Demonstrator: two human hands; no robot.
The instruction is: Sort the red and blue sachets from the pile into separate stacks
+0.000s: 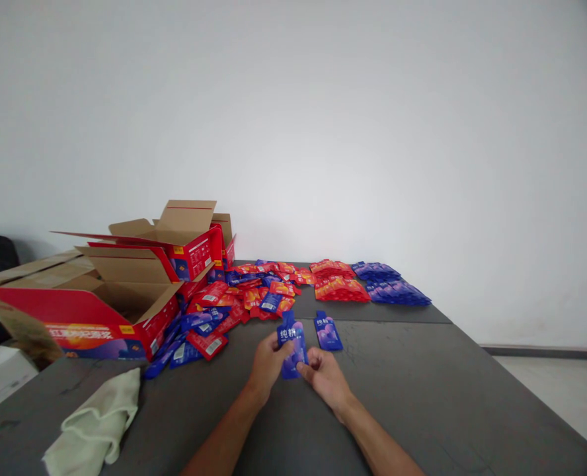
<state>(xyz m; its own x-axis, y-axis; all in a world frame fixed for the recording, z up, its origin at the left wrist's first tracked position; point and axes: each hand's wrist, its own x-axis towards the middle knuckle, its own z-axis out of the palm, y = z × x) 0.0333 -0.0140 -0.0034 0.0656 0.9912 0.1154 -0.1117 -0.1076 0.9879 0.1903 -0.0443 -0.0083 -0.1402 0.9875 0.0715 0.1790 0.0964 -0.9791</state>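
Note:
Between my two hands, a blue pouch (293, 334) with white lettering is held up above the dark table. My left hand (268, 360) pinches its left edge with thumb and fingers. At its lower right corner, my right hand (326, 377) grips the pouch too, with the fingers curled behind. Another blue pouch (328, 332) lies flat on the table just beyond my right hand. Further off to the left spreads a loose heap of red and blue pouches (271, 302). At the back stand neat overlapping rows of red pouches (342, 289) and blue pouches (397, 292).
Open red cardboard boxes (159, 324) stand along the left side, their flaps sticking out. A pale green cloth (100, 423) lies crumpled at the front left of the table (447, 403). A white box (6, 377) sits at the far left. A plain wall rises behind.

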